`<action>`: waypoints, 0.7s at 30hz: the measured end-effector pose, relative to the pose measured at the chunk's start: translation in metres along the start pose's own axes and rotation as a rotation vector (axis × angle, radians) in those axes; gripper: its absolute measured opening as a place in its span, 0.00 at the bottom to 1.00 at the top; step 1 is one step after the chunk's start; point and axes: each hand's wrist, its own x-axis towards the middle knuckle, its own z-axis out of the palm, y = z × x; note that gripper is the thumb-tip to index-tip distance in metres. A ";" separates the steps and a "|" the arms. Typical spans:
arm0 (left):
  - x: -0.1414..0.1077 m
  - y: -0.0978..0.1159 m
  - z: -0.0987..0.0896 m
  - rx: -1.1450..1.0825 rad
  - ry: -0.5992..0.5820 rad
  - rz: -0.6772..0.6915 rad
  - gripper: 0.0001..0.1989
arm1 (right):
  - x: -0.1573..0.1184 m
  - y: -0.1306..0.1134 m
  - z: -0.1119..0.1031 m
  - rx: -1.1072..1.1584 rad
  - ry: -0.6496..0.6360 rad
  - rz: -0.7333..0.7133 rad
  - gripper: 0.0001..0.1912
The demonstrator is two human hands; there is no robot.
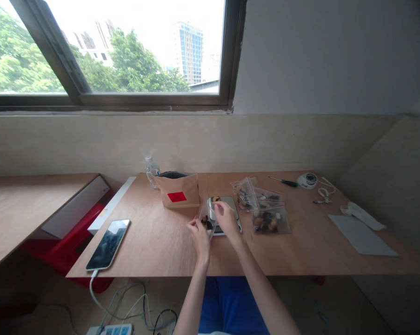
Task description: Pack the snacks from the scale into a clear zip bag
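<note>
Between my hands is a clear plastic bag [206, 222] with dark and light pieces inside, in front of the left side of a small silver scale [232, 210]. My left hand [200, 233] pinches the bag's left side. My right hand [225, 217] is closed at its upper right edge, over the scale. A brownish piece [216, 198] lies on the scale's back left corner. Behind my left hand stands a brown paper bag [179, 190] with a red label, its top open. Several filled zip bags [270, 220] lie to the right of the scale.
A phone [109, 244] with a cable lies at the left. Behind the paper bag stands a water bottle [151, 171]. Farther right are a screwdriver [288, 183], a white dome camera [306, 180], a coiled white cable [324, 195] and a white sheet [363, 235].
</note>
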 end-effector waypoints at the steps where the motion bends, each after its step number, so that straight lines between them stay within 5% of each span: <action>1: -0.001 0.003 -0.001 0.011 -0.010 -0.013 0.05 | 0.006 0.007 0.001 -0.025 0.024 -0.031 0.14; 9: -0.006 0.010 -0.001 -0.037 -0.040 -0.032 0.05 | 0.046 0.076 0.029 -0.364 -0.179 -0.178 0.20; 14: -0.006 0.010 -0.002 -0.027 -0.055 -0.019 0.06 | 0.057 0.090 0.033 -0.358 -0.236 -0.222 0.12; 21: -0.003 0.004 -0.002 -0.007 -0.048 -0.036 0.06 | 0.050 0.099 0.020 -0.287 -0.153 -0.177 0.09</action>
